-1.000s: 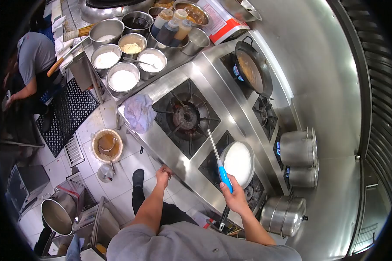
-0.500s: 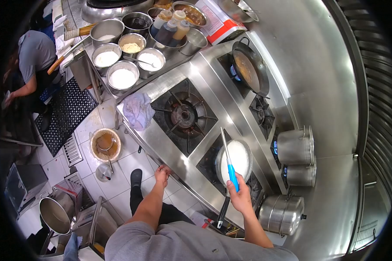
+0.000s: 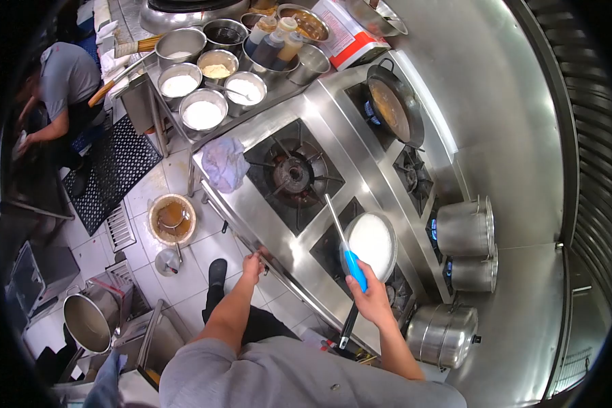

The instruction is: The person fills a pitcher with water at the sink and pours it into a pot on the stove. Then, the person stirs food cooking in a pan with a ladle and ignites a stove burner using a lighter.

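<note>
My right hand is wrapped round the blue handle of a tool with a long metal shaft. The shaft points up and left, beside the left rim of a pan holding something white. This pan sits on a front burner, its black handle pointing toward my body, below my right hand. At the stove's front edge, my left hand has its fingers curled in beside a small dark knob; what they hold, if anything, is hidden. A bare burner lies further left.
A crumpled cloth lies on the stove corner. Beyond it stand bowls of white powder and squeeze bottles. A wok and pots line the back. A bucket is on the floor; another person bends at far left.
The blue-handled tool swung right over the pan, then back left to the pan's rim. My left hand has shifted slightly along the stove edge. The other person's arms have moved.
</note>
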Motion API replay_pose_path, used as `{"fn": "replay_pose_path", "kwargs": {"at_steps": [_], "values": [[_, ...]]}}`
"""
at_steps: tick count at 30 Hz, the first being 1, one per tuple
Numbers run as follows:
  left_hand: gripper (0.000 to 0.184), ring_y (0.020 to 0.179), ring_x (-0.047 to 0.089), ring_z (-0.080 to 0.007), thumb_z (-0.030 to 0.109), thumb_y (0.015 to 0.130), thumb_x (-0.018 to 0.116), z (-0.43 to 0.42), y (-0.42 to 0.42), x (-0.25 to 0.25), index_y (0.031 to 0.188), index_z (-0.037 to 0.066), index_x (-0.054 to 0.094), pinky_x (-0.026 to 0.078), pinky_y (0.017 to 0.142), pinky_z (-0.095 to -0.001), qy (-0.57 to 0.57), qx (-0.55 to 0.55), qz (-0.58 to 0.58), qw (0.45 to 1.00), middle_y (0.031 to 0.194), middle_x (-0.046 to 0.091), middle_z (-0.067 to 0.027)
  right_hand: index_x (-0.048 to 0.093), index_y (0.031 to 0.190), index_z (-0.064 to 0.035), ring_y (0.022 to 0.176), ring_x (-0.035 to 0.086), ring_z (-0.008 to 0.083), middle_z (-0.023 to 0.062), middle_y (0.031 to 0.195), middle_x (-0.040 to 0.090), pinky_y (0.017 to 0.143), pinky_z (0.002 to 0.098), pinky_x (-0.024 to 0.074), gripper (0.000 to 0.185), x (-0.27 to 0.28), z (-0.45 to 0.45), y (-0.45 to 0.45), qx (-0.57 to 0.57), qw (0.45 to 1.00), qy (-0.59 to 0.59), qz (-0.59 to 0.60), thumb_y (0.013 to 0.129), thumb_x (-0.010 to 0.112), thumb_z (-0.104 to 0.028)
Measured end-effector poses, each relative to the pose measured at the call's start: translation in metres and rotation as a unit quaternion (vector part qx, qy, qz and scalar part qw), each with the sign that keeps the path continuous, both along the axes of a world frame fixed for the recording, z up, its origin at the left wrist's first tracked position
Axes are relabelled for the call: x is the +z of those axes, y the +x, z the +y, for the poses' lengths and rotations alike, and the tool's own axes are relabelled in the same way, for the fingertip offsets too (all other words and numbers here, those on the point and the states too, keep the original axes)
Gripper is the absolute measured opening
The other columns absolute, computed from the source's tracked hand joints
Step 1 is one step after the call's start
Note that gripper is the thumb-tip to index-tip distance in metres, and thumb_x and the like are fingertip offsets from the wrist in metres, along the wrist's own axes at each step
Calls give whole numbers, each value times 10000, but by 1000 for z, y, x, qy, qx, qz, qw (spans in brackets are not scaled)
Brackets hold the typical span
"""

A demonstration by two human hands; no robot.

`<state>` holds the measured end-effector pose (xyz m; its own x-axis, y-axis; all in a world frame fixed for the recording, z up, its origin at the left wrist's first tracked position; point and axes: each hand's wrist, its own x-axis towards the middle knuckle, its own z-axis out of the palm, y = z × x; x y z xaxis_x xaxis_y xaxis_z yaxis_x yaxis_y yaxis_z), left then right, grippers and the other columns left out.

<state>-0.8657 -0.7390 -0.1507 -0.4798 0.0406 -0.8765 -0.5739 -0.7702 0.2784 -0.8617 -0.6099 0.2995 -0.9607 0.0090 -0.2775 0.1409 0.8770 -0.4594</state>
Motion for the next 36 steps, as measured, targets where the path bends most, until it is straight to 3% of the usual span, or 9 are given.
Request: {"fn": "replay_pose_path", "kwargs": {"at_steps": [5, 8, 12, 20, 25, 31, 32, 33, 36], "values": [[209, 481, 523, -153, 200, 902, 618, -57, 48, 50, 868, -7, 613, 469, 501, -260, -103, -63, 81, 989, 657, 567, -43, 336, 1340, -118, 775, 641, 431, 236, 848, 633, 690, 466, 480, 556, -8, 4, 19, 113, 987, 9, -115, 896, 623, -291], [332, 962, 630, -197, 231, 908, 641, -82, 94, 174, 1145, 12, 560, 530, 767, -309, -91, -68, 198, 974, 1007, 626, -114, 261, 1350, -137, 736, 629, 432, 249, 792, 605, 667, 465, 473, 605, -34, 8, 45, 162, 980, -54, -106, 881, 621, -262], [473, 1123, 562, -194, 280, 930, 618, -73, 156, 288, 1316, 50, 470, 477, 927, -345, -73, -203, 304, 928, 1232, 573, -110, 214, 1400, -111, 832, 641, 383, 245, 963, 598, 712, 433, 488, 691, -50, -9, 96, 208, 956, -177, -105, 851, 630, -150], [520, 1023, 584, -143, 260, 954, 593, 12, 307, 337, 1379, 3, 441, 443, 931, -294, -260, 114, 354, 891, 1122, 634, -84, 30, 1492, -138, 800, 611, 310, 194, 980, 557, 726, 426, 489, 924, -72, 2, 210, 342, 854, -350, -174, 822, 665, -99], [447, 1008, 568, -159, 155, 963, 558, -7, 461, 399, 1363, -21, 463, 432, 908, -279, -669, 165, 141, 711, 1106, 622, -83, 206, 1490, -160, 881, 593, 320, 184, 1047, 558, 813, 397, 497, 832, -141, 32, 271, 543, 776, -243, -209, 841, 696, -338], [403, 1073, 569, -274, 46, 925, 574, -29, 644, 571, 1327, 57, 554, 443, 904, -357, -978, 55, -169, 105, 1201, 618, -136, 584, 1191, -7, 1066, 602, 374, 218, 1140, 631, 928, 442, 480, 595, -376, 120, 306, 598, 760, 30, -252, 815, 621, -467], [401, 1074, 570, -273, 43, 909, 594, -26, 669, 594, 1309, 65, 573, 434, 916, -362, -972, 42, -222, 65, 1220, 615, -130, 578, 1195, -3, 1079, 601, 357, 238, 1145, 624, 930, 448, 475, 640, -331, 132, 303, 576, 775, 32, -260, 792, 636, -496], [399, 1075, 572, -272, 40, 894, 614, -18, 695, 616, 1291, 73, 592, 424, 929, -368, -962, 28, -271, 27, 1238, 612, -124, 557, 1220, 9, 1019, 632, 354, 245, 1098, 643, 881, 440, 503, 690, -435, 173, 299, 606, 774, 40, -177, 783, 639, -518], [389, 1065, 573, -271, 109, 906, 614, -5, 739, 660, 1293, 144, 599, 403, 949, -366, -928, -20, -371, -31, 1201, 618, -97, 644, 881, 47, 556, 656, 277, 178, 697, 674, 560, 390, 544, 405, -490, 222, 273, 462, 803, 129, -352, 809, 613, -350]]}}
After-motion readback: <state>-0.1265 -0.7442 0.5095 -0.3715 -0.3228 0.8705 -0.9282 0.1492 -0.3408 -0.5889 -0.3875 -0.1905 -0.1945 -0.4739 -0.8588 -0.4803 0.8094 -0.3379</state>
